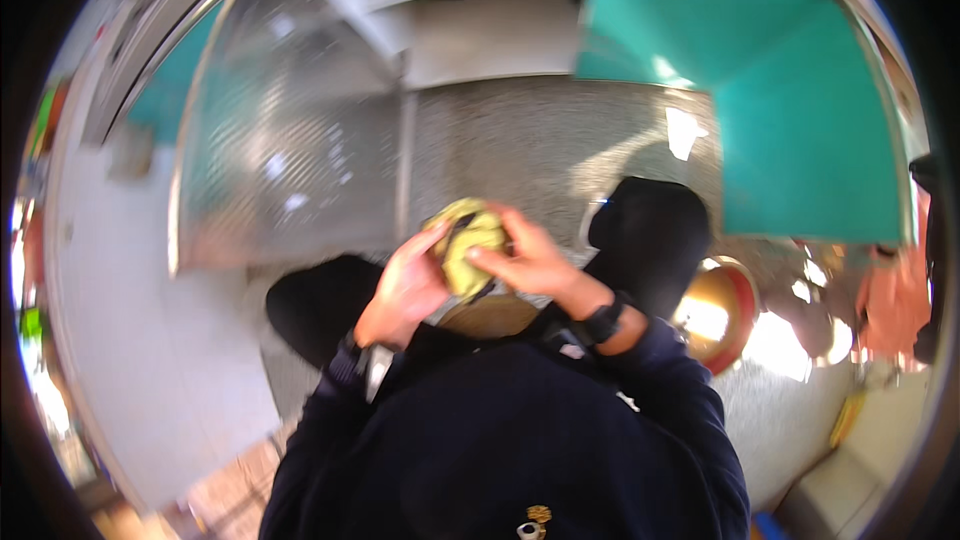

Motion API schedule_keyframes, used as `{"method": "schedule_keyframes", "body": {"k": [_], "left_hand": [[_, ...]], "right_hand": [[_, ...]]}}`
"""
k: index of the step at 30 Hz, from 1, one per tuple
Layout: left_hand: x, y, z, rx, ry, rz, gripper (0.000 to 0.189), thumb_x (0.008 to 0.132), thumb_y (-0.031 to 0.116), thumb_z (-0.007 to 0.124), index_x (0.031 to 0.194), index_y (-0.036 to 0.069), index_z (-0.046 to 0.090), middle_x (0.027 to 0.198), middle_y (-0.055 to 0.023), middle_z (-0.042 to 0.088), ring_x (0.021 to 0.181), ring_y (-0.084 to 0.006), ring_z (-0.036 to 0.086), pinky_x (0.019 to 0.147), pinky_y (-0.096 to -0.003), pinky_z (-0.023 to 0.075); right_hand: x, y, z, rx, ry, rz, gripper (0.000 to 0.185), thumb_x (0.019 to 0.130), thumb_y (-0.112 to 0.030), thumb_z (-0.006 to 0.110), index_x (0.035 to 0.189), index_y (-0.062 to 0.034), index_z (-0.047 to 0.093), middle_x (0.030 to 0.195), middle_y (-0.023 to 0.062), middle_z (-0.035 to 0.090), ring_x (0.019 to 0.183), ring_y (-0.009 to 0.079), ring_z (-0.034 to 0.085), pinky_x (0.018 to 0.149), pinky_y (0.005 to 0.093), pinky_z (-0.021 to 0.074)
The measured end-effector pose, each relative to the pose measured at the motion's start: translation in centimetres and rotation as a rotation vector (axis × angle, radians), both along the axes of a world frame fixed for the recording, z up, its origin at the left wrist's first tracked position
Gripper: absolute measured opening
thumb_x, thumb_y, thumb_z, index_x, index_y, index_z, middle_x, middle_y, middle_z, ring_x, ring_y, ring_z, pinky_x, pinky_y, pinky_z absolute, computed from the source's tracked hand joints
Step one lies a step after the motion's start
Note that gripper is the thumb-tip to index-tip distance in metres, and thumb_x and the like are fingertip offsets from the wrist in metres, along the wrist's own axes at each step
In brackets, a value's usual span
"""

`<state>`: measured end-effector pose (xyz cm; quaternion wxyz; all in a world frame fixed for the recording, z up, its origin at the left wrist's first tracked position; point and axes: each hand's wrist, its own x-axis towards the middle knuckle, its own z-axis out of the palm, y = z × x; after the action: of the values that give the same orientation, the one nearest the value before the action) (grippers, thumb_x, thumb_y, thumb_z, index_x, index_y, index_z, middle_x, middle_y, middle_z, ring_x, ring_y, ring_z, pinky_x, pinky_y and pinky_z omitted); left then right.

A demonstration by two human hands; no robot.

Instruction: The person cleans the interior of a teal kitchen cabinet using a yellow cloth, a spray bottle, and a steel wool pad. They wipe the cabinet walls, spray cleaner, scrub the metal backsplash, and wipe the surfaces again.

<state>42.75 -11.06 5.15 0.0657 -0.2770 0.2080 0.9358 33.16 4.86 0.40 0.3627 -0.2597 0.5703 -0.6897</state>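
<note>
Both of my hands meet in front of my body around a crumpled yellow bundle (474,251) with dark bands or straps on it. It looks like soft cloth, but blur hides the exact kind. My left hand (409,281) grips its left side, the thumb lying along the upper edge. On the right side, my right hand (531,255) holds it with the thumb pressed on the front and the fingers behind. The bundle is held between my black-clad knees, above a round brown surface (491,316) that is partly covered by my clothing.
A ribbed translucent panel (292,135) stands front left, beside a white surface (142,300). Teal panels (810,157) form a corner front right. Grey floor (495,135) lies between them. Right of my knee is a red-rimmed round basin (746,315); a pale box (832,495) sits lower right.
</note>
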Motion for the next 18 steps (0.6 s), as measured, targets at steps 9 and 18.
{"method": "schedule_keyframes", "body": {"k": [9,18], "left_hand": [[-0.3,-1.3,-2.9,-0.308,-0.192,0.027,0.054,0.09,0.032,0.063,0.135,0.006,0.048,0.134,-0.0096,0.055,0.123,-0.0273,0.053,0.105,-0.0457,0.0429],[-1.7,-4.8,-1.2,-0.501,-0.279,0.034,0.045,0.098,0.043,0.048,0.121,0.005,0.058,0.124,-0.0126,0.061,0.114,-0.0323,0.058,0.098,-0.0474,0.047]], "right_hand": [[-2.2,1.1,2.4,0.094,0.172,-0.19,0.048,0.078,-0.019,0.077,0.118,-0.0015,0.058,0.101,0.0126,0.067,0.093,0.0206,0.066,0.082,0.0325,0.053],[-6.4,21.4,-1.1,-0.25,0.111,-1.255,0.022,0.089,-0.004,0.065,0.111,-0.0016,0.063,0.091,0.0059,0.069,0.076,0.0105,0.065,0.069,0.0233,0.0541]]}}
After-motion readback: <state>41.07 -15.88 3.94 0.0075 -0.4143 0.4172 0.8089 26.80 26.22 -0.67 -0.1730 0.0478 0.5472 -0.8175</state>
